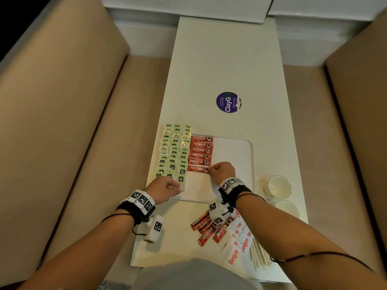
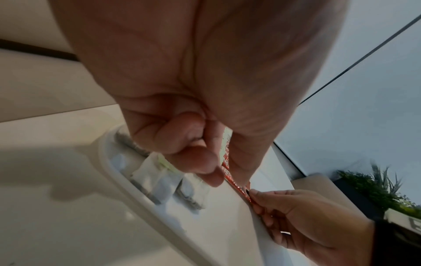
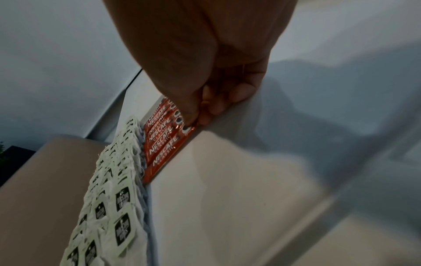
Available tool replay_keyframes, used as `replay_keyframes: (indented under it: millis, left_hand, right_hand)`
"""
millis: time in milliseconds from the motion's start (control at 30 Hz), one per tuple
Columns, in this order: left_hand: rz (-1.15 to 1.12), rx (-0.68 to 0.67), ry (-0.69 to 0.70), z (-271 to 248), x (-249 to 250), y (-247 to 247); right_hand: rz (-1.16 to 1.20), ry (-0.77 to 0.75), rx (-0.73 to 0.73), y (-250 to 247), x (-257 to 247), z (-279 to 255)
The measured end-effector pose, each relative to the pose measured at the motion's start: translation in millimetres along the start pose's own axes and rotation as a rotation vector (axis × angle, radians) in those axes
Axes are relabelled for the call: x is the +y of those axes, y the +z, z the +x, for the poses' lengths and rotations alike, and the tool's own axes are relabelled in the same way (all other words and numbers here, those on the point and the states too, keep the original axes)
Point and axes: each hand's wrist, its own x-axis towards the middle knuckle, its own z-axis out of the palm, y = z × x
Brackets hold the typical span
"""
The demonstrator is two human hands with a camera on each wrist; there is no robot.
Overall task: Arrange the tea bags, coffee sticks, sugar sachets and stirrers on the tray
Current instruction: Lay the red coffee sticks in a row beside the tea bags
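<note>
White plastic tray (image 1: 249, 155) on a long white bench (image 1: 226, 65): task partly done. Tea bags (image 1: 173, 152), laid in three overlapping columns at the tray's left side, complete as far as visible. Coffee sticks (image 1: 200, 150), six in a column just right of the tea bags; the nearest stick (image 1: 198, 168) is pinched at its right end by the right hand (image 1: 222, 170), fingers curled. Left hand (image 1: 165, 188) is loosely fisted at the tray's near-left corner; whether it holds anything cannot be told. Outstanding: loose coffee sticks (image 1: 206, 229), sugar sachets (image 1: 237, 239) and wooden stirrers (image 1: 259, 256), all on the bench near the tray's front edge. Also present: two small white bowls (image 1: 279, 186), purple round sticker (image 1: 228, 102), tan upholstered seating (image 1: 62, 114) either side, white wall behind.
</note>
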Motion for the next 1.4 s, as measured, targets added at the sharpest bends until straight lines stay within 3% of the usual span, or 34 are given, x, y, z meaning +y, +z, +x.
replay_keyframes:
  millis: [733, 967, 1267, 1400]
  left_hand:
    - [0.063, -0.034, 0.051, 0, -9, 12]
    - [0.153, -0.101, 0.073, -8, 6, 41]
    - [0.378, -0.101, 0.076, -21, 21, 92]
    - [0.497, -0.054, 0.104, -26, 18, 112]
  right_hand:
    - [-0.023, 0.017, 0.021, -6, -3, -7]
    - [-0.231, -0.266, -0.253, -33, 10, -40]
    - [-0.523, -0.345, -0.465, -38, 52, -81]
    - [-0.656, -0.435, -0.487, -26, 69, -93]
